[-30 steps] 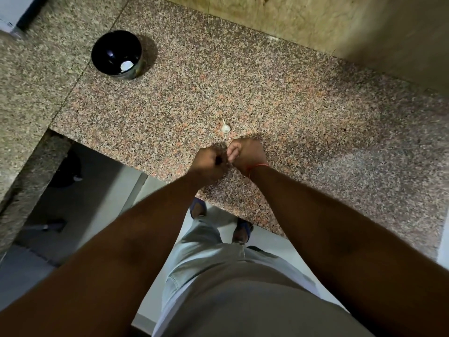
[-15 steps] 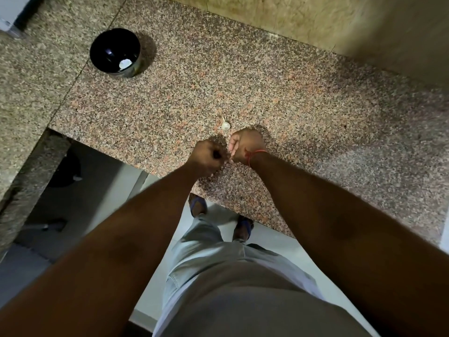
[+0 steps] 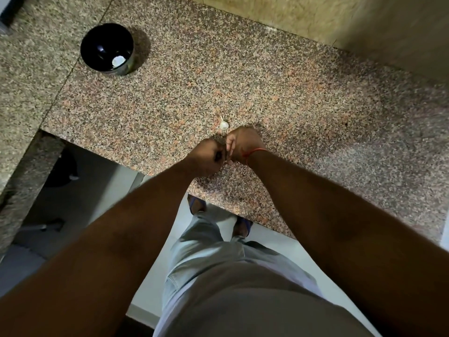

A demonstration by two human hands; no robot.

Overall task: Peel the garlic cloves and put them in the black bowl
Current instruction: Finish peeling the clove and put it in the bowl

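My left hand (image 3: 206,158) and my right hand (image 3: 240,144) meet fist to fist just above the granite counter (image 3: 303,113), near its front edge. Their curled fingers pinch a small garlic clove between them; it is almost wholly hidden, with only a pale sliver showing. Another garlic clove (image 3: 223,124), white with a short stem, lies on the counter just beyond my right hand. The black bowl (image 3: 97,42) stands at the far left of the counter, well away from both hands. One peeled white clove (image 3: 118,60) lies inside it.
A beige wall (image 3: 315,18) runs along the counter's far side. A second granite slab (image 3: 21,76) adjoins on the left. The counter's front edge is right below my wrists, with the floor and my feet underneath.
Both hands stay pressed together on the hidden clove and have edged slightly toward the loose clove on the counter. The bowl and that clove have not moved.
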